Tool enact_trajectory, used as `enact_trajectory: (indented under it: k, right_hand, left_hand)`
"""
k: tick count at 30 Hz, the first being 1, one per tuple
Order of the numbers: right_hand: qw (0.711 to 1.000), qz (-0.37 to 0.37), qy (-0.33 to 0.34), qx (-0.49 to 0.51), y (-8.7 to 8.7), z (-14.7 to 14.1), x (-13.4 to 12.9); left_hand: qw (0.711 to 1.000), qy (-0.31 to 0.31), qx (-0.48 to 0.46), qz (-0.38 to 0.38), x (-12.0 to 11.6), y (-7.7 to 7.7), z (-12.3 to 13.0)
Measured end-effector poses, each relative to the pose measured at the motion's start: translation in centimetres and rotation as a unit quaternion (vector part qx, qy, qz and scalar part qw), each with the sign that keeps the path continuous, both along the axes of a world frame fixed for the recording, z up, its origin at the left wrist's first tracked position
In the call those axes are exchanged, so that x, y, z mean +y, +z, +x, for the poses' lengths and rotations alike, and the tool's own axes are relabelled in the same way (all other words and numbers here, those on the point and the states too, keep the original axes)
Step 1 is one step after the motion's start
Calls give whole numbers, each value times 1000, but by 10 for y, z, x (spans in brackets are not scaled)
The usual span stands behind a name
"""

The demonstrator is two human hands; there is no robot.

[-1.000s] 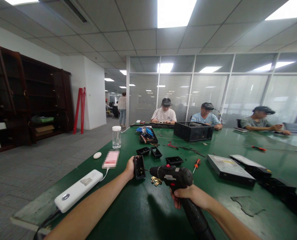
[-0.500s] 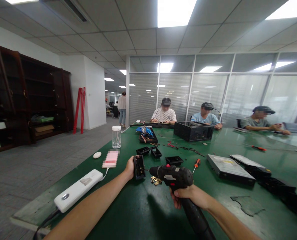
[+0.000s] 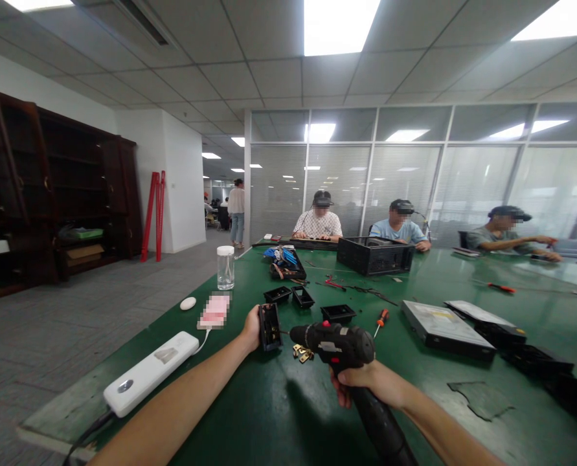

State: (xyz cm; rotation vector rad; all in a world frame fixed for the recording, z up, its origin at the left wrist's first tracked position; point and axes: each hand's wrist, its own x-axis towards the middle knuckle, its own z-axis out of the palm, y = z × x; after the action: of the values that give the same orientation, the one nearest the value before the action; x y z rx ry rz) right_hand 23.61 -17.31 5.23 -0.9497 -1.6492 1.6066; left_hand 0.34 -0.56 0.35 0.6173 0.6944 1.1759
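My left hand (image 3: 252,329) grips a small black plastic box (image 3: 270,327) by its left side, its hollow face turned toward me. Wrapped round the handle of a black cordless drill (image 3: 339,343) is my right hand (image 3: 353,378). The drill points left, and its thin bit reaches the right edge of the box; whether it touches a screw there I cannot tell. Small brass-coloured metal pieces (image 3: 302,353) lie on the table just below the bit. Behind them sit similar black boxes, one of them a black frame (image 3: 337,314) behind the drill.
An orange screwdriver (image 3: 382,318) and a silver disc drive (image 3: 448,329) lie to the right. A white power strip (image 3: 151,373), a phone (image 3: 214,310) and a clear jar (image 3: 225,268) stand left. Farther back are a black case (image 3: 375,254) and several seated people.
My hands, the box and the drill hold almost the same position. The view has shifted very slightly. At the far right, a seated person's hand has risen a little.
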Motion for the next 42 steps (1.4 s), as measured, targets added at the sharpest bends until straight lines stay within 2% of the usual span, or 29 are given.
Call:
enact_trajectory:
  k: [9, 19, 33, 42]
  right_hand:
    - [1000, 6, 8, 11, -3, 1, 3]
    - [1000, 6, 7, -2, 1, -1, 0]
    - [1000, 11, 7, 4, -6, 2, 4]
    - [1000, 10, 9, 2, -1, 0, 1]
  left_hand:
    - [999, -9, 16, 34, 4, -5, -1]
    - [1000, -10, 17, 23, 5, -5, -1]
    - [999, -20, 7, 29, 4, -4, -1]
    - [1000, -14, 13, 24, 6, -5, -1]
